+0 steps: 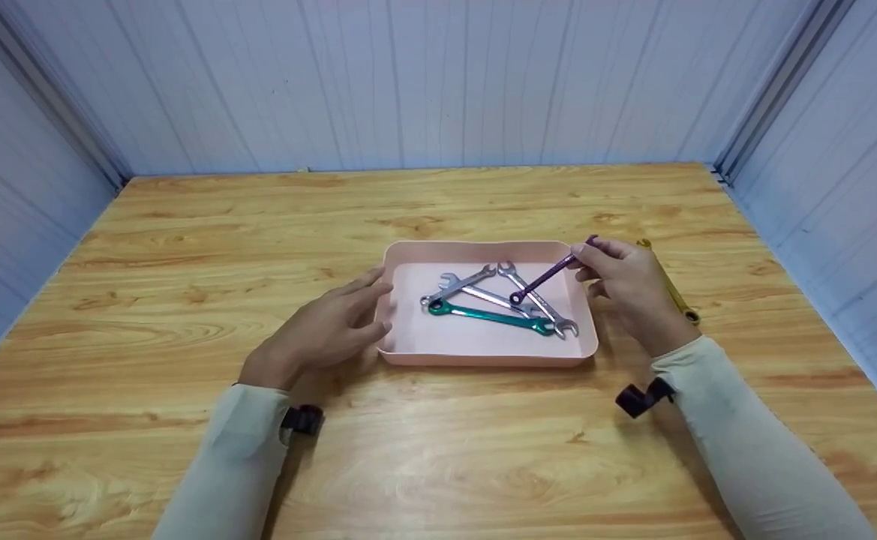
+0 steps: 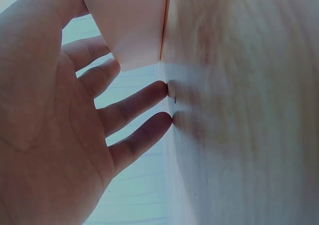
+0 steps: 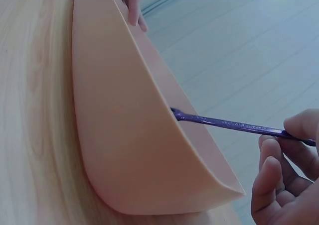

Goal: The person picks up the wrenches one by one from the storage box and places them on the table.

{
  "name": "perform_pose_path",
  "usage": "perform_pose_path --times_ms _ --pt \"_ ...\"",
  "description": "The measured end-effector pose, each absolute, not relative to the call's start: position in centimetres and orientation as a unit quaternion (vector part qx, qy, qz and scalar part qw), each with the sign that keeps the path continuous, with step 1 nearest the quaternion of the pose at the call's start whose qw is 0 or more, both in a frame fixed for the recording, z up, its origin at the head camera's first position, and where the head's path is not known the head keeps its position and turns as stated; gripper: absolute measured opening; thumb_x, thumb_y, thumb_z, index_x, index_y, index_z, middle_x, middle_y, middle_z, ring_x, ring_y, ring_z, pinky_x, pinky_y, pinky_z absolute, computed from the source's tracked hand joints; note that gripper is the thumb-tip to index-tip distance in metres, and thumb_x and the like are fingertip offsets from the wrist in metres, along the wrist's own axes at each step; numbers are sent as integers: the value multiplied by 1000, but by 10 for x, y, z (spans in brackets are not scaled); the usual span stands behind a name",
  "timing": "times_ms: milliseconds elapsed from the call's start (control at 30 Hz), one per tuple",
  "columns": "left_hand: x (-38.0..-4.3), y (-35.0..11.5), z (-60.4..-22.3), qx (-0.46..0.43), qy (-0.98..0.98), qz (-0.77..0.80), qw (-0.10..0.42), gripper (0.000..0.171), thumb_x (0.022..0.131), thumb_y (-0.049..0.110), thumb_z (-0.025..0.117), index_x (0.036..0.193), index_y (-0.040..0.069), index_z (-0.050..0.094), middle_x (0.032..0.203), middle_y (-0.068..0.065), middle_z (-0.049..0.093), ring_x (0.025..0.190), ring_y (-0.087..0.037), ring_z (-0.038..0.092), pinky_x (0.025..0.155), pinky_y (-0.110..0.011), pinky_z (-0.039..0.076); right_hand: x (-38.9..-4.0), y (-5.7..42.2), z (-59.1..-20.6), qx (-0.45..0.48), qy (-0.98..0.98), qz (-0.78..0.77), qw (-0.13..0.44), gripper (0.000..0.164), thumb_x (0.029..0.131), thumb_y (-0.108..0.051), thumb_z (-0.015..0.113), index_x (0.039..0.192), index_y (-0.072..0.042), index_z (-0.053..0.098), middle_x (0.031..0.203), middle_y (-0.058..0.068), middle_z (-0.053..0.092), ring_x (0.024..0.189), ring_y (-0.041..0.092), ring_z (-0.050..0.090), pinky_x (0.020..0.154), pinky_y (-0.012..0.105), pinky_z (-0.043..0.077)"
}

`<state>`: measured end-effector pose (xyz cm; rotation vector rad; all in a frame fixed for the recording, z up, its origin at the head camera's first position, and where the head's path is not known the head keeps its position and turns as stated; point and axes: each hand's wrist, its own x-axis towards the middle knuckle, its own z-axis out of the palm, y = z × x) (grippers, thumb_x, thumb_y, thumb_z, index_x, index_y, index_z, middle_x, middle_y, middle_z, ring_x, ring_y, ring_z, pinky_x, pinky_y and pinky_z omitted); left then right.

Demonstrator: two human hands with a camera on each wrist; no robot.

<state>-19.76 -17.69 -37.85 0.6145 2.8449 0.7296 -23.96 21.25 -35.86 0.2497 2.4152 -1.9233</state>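
A purple wrench (image 1: 547, 280) is pinched by its far end in my right hand (image 1: 628, 287). It slants over the right part of a pink tray (image 1: 483, 360), its ring end low and toward the left. In the right wrist view the wrench (image 3: 224, 123) crosses the tray rim between thumb and fingers. My left hand (image 1: 325, 326) rests against the tray's left side, fingers spread and loosely bent. In the left wrist view that hand (image 2: 60, 115) has some fingertips at the tray wall. Inside the tray lie a green wrench (image 1: 491, 316) and several silver wrenches (image 1: 536, 295).
A yellow wrench (image 1: 674, 289) lies on the wooden table (image 1: 438, 450) just right of my right hand, partly hidden by it. White panel walls (image 1: 438, 82) stand behind the table and at both sides.
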Motion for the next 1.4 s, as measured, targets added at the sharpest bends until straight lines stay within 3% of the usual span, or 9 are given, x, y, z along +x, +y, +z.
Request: perform_pose_path --times_ms 133,433,667,967,1400 --pt "-197 -179 -378 212 944 244 65 63 100 42 57 156 18 40 165 4 19 149 -27 26 116 -51 27 -241 214 -360 67 765 -641 12 46 98 -34 66 125 3 63 98 6 70 86 15 61 64 22 51" --pt "-201 -175 -379 219 942 246 67 63 100 42 56 156 19 40 165 4 19 149 -26 25 116 -51 28 -243 224 -361 56 720 -691 8 49 96 -35 68 120 6 61 93 7 66 81 14 59 61 21 50" --pt "-203 -174 -380 225 941 247 60 61 101 41 55 155 18 41 165 4 20 149 -25 26 116 -49 28 -240 226 -357 50 714 -699 10 42 95 -37 68 113 1 64 92 7 63 80 15 56 60 21 49" --pt "-201 -176 -382 209 943 251 68 61 102 41 54 157 20 38 165 4 19 149 -26 24 117 -51 25 -241 223 -357 37 722 -691 13 44 94 -41 69 111 0 66 88 6 61 78 16 56 62 22 50" --pt "-202 -176 -381 215 942 248 64 62 102 41 53 158 20 35 165 5 17 149 -26 23 117 -50 24 -245 232 -354 6 682 -731 17 46 93 -35 73 108 7 64 81 5 59 68 13 54 58 22 50"
